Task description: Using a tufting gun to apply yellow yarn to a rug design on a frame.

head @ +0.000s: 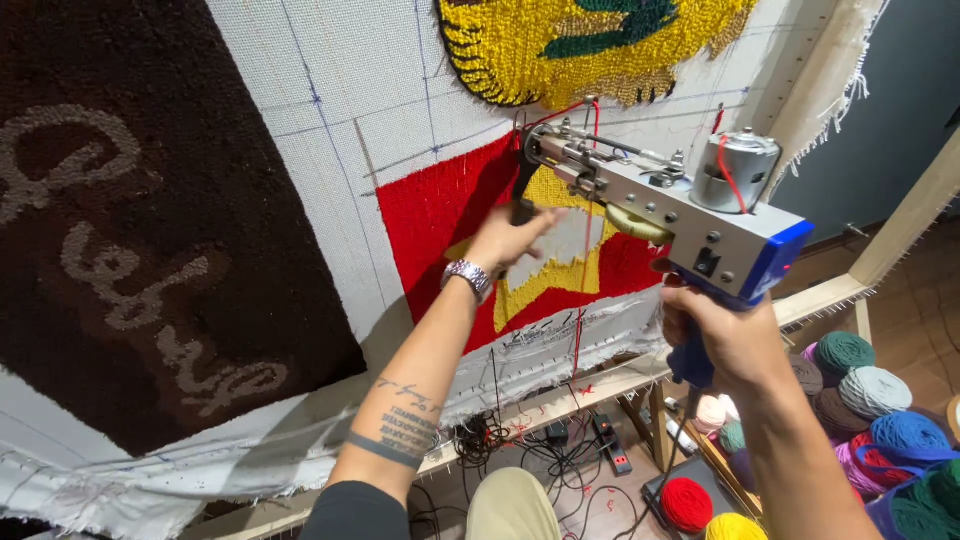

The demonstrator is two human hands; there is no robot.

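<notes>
Right hand (pixel 722 335) clenched on tufting gun (pixel 660 195) blue handle, centre frame. Left hand (pixel 510 238) apparently gripping black front handle, partly hidden. Risks: red yarn (pixel 578 310) snagging, needle tearing backing cloth (pixel 400 110), fingers near needle.

A silver metal wristwatch (pixel 468 276) with a link band is worn on the left wrist. Lines of dark tattooed lettering (pixel 405 420) are seen along the left forearm, with a small mark above them and a solid dark band tattooed around the arm just below. A dark sleeve (pixel 355 510) is seen at the near edge, ending above the left elbow. The right forearm (pixel 800 460) is bare, with nothing worn at the wrist. A knee in light khaki trousers (pixel 512 505) is seen between the arms.
</notes>
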